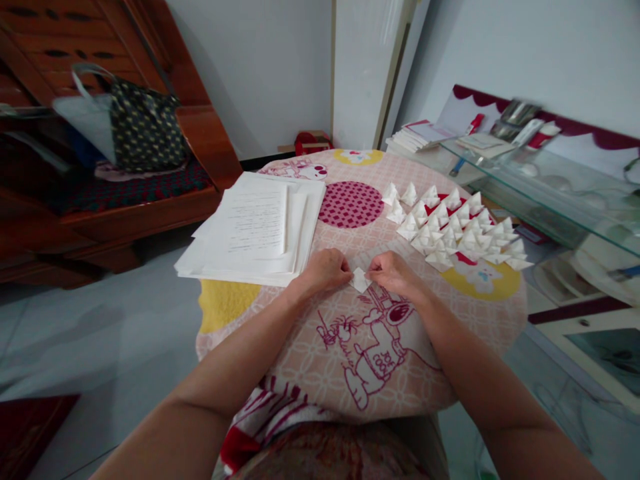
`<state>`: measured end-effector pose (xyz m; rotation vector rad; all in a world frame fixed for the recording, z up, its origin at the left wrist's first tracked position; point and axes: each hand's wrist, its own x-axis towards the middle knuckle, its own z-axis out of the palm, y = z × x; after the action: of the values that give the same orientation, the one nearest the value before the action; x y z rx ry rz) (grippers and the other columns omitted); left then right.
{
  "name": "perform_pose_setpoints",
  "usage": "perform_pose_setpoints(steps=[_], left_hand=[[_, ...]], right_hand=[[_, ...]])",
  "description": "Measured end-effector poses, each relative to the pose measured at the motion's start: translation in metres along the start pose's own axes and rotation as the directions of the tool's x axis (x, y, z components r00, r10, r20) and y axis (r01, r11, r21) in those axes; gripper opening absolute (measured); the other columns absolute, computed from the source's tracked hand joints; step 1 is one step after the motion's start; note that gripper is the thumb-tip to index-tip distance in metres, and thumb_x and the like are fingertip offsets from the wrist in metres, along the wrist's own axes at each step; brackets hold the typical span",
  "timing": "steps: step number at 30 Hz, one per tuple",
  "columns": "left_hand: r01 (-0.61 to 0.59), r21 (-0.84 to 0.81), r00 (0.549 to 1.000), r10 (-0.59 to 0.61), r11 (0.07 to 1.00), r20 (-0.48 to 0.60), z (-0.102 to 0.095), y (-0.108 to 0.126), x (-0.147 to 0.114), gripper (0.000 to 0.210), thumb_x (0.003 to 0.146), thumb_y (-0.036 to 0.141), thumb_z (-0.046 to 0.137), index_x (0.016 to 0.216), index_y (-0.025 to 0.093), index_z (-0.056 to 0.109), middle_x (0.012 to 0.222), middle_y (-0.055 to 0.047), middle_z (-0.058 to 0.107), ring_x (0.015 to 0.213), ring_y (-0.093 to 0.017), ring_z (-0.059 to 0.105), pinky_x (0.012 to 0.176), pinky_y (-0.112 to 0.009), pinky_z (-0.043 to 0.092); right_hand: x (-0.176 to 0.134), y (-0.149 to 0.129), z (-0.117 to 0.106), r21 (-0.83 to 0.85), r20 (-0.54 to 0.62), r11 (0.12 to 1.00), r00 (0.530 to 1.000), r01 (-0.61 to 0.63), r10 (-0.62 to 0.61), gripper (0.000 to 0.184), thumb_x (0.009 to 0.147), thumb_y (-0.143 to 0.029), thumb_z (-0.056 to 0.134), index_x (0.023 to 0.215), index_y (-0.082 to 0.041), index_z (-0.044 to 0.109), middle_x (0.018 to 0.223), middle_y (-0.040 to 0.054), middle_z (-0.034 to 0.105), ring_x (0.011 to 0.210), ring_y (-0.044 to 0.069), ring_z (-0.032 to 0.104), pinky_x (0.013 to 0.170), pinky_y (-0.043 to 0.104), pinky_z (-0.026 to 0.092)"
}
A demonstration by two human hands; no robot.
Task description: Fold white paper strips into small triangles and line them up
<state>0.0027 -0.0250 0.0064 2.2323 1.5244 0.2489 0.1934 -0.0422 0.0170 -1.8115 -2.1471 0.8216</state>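
Note:
A small folded white paper (361, 280) is held low over the cloth-covered table, its shape a little diamond. My left hand (330, 268) pinches its left corner with thumb and forefinger. On the opposite corner my right hand (393, 272) is closed in a similar pinch. Several finished-looking paper boats (450, 227) stand in close rows at the right of the table. To the left of my hands lies a stack of paper sheets (255, 223), the top ones bearing lines of text.
The round table has a pink patterned tablecloth (310, 367). A glass shelf (550, 187) holding cups and papers adjoins it on the right. At the left, a wooden bench (210, 140) carries a dark patterned bag (145, 127). A red box (313, 143) sits on the floor behind.

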Motion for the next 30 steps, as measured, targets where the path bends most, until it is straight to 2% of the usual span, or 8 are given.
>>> perform_pose_setpoints(steps=[5,10,12,14,16,17,24,30], left_hand=[[0.034,0.011,0.999,-0.034,0.999,0.015,-0.0018,0.006,-0.0022,0.014,0.075,0.025,0.067,0.072,0.017,0.077,0.06,-0.006,0.064,0.064,-0.019,0.06,0.065,-0.03,0.046],[-0.013,-0.019,1.0,0.013,1.0,-0.012,-0.0018,0.0054,-0.0061,0.009,0.075,0.019,0.065,0.073,0.016,0.074,0.065,-0.004,0.066,0.063,-0.017,0.058,0.065,-0.029,0.046],[-0.088,-0.071,0.995,0.084,0.994,-0.054,-0.0001,0.0036,-0.0081,0.013,0.074,0.014,0.063,0.082,0.016,0.073,0.071,-0.003,0.068,0.065,-0.015,0.059,0.067,-0.027,0.047],[-0.231,-0.123,0.971,0.219,0.965,-0.097,0.002,0.0019,-0.0096,0.025,0.074,0.006,0.059,0.092,0.016,0.073,0.08,-0.002,0.07,0.071,-0.014,0.06,0.071,-0.025,0.049],[-0.336,-0.151,0.94,0.322,0.93,-0.111,0.0038,0.0007,-0.0097,0.031,0.074,0.001,0.056,0.093,0.017,0.074,0.086,-0.003,0.071,0.075,-0.013,0.062,0.075,-0.025,0.05],[-0.35,-0.158,0.936,0.336,0.923,-0.107,0.0045,0.0002,-0.0093,0.03,0.074,0.0,0.055,0.091,0.016,0.075,0.086,-0.003,0.071,0.076,-0.013,0.062,0.076,-0.025,0.051],[-0.291,-0.156,0.956,0.283,0.944,-0.072,0.0048,0.0003,-0.0055,0.027,0.077,0.004,0.061,0.087,0.018,0.081,0.086,-0.004,0.072,0.08,-0.015,0.065,0.08,-0.027,0.052],[-0.286,-0.154,0.958,0.278,0.946,-0.07,0.0034,-0.0001,-0.0062,0.031,0.076,0.002,0.059,0.088,0.019,0.081,0.085,-0.004,0.072,0.077,-0.015,0.065,0.08,-0.027,0.052]], right_hand=[[0.0007,0.0003,0.0013,-0.032,-0.022,0.999,1.0,-0.012,0.011,0.014,0.081,-0.019,0.071,0.067,-0.017,0.069,0.061,0.0029,0.064,0.06,0.015,0.057,0.057,0.026,0.035],[0.0024,0.0042,0.0039,-0.051,-0.047,0.999,0.999,0.006,-0.008,0.012,0.081,-0.02,0.072,0.069,-0.017,0.071,0.066,0.0045,0.068,0.064,0.016,0.06,0.058,0.026,0.037],[0.0028,0.0047,0.0042,-0.051,-0.039,0.999,0.999,0.0,-0.002,0.013,0.082,-0.02,0.071,0.069,-0.017,0.072,0.065,0.0043,0.068,0.063,0.016,0.06,0.058,0.026,0.037],[0.0027,0.0044,0.0039,-0.049,-0.029,0.999,1.0,0.001,-0.002,0.014,0.082,-0.02,0.071,0.069,-0.017,0.071,0.063,0.0039,0.066,0.062,0.016,0.059,0.057,0.026,0.037],[0.002,0.0037,0.003,-0.043,-0.024,0.999,1.0,0.0,-0.001,0.015,0.083,-0.021,0.07,0.068,-0.017,0.071,0.06,0.0032,0.065,0.06,0.015,0.059,0.056,0.026,0.036],[0.0015,0.0033,0.0026,-0.037,-0.022,0.999,1.0,-0.002,0.001,0.016,0.083,-0.021,0.07,0.068,-0.017,0.07,0.059,0.003,0.064,0.06,0.015,0.059,0.055,0.026,0.036],[0.0017,0.0,0.0017,-0.023,-0.025,0.999,0.999,-0.035,0.034,0.014,0.076,-0.026,0.078,0.07,-0.018,0.069,0.068,0.0043,0.07,0.064,0.016,0.061,0.056,0.026,0.038],[0.0023,0.0006,-0.0013,0.006,0.005,0.999,0.999,-0.043,0.043,0.008,0.074,-0.012,0.072,0.069,-0.017,0.067,0.063,0.0026,0.067,0.058,0.014,0.061,0.054,0.024,0.04]])
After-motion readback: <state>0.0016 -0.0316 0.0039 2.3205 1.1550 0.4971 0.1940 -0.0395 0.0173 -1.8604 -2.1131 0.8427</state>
